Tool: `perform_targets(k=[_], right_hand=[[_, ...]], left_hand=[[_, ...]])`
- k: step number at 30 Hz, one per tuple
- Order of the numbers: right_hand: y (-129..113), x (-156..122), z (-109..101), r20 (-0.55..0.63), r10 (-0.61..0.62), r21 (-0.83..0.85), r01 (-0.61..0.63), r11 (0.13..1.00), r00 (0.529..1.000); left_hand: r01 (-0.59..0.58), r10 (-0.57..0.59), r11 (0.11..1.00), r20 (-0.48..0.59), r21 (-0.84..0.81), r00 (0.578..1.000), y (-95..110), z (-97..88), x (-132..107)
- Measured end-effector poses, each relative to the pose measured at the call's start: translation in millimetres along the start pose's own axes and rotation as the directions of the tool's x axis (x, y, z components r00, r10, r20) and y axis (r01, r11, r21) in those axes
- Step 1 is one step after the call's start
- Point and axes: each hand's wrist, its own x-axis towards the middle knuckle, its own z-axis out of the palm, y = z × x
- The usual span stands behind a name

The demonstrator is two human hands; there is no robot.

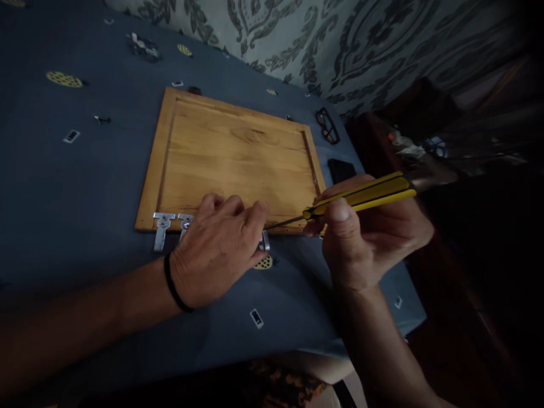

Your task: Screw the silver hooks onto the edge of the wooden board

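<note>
A framed wooden panel (238, 158) lies flat on the blue cloth. My left hand (221, 243), with a black band at its wrist, is closed over the panel's near edge. Its thumb and fingers pinch a metal hinge (266, 241), mostly hidden by the hand. In my right hand (361, 243) is a yellow and black screwdriver (361, 196), slanting down to the left. Its thin shaft reaches toward that hinge; the tip's exact contact is hidden. Left of my left hand, another metal hinge (160, 232) sits at the panel's near left corner, beside a partly covered hinge (186, 220).
On the patterned blue cloth (93, 181), loose hinge hardware (143, 47) lies at the back left, with a small screw-like piece (102, 119) nearer. Eyeglasses (327, 126) and a dark flat object (341, 170) lie right of the panel. Patterned fabric (297, 45) rises behind.
</note>
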Motion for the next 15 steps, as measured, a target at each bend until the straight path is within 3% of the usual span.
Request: perform_targets(k=[7,11,15], right_hand=[[-1.8,2.8,0.2,0.087,-0.157,0.014,0.156,0.988,0.984],[-0.5,2.5,-1.1,0.102,-0.104,0.037,0.100,0.994,0.989],[0.1,3.1,-6.9,0.181,0.018,0.155,-0.047,0.987,0.983]], left_hand=[[-0.005,0.005,1.000,-0.013,0.001,1.000,1.0,0.3,-1.1],[-0.001,0.001,1.000,-0.025,0.009,1.000,0.5,1.1,-1.4],[-0.006,0.006,1.000,-0.029,0.002,1.000,0.1,1.3,-1.4]])
